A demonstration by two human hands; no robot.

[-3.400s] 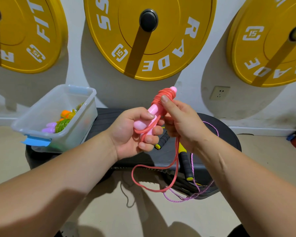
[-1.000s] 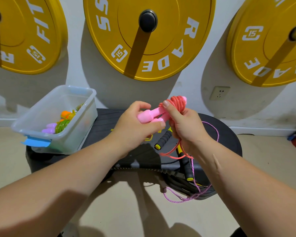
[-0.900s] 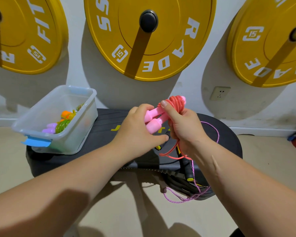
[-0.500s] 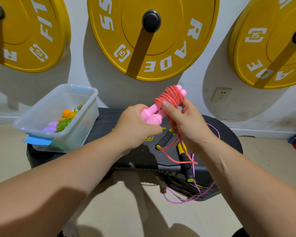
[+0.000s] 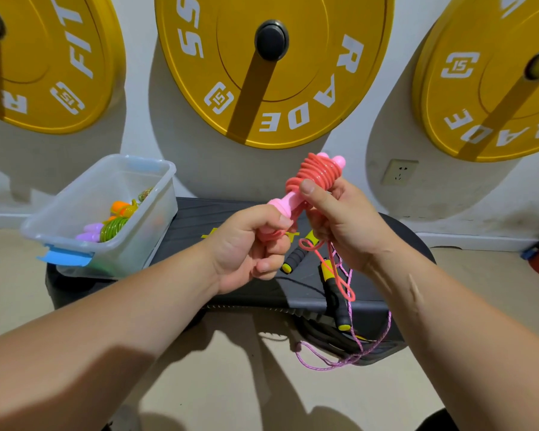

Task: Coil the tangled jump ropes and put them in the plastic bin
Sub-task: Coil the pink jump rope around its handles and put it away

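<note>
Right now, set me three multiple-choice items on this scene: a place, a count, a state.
1. Where does the plastic bin stand? A. On the floor. B. On the left end of the black platform. C. On a shelf.
2. How many yellow weight plates hang on the wall? A. Three. B. One. C. Five.
3. How is the coral rope? A. In the bin. B. Loose on the floor. C. Mostly wound round the pink handles.
1 B: its base rests there. 2 A: three show, two cut by the frame. 3 C: the left hand grips the handles, the right hand pinches the coil; a tail hangs.
</note>
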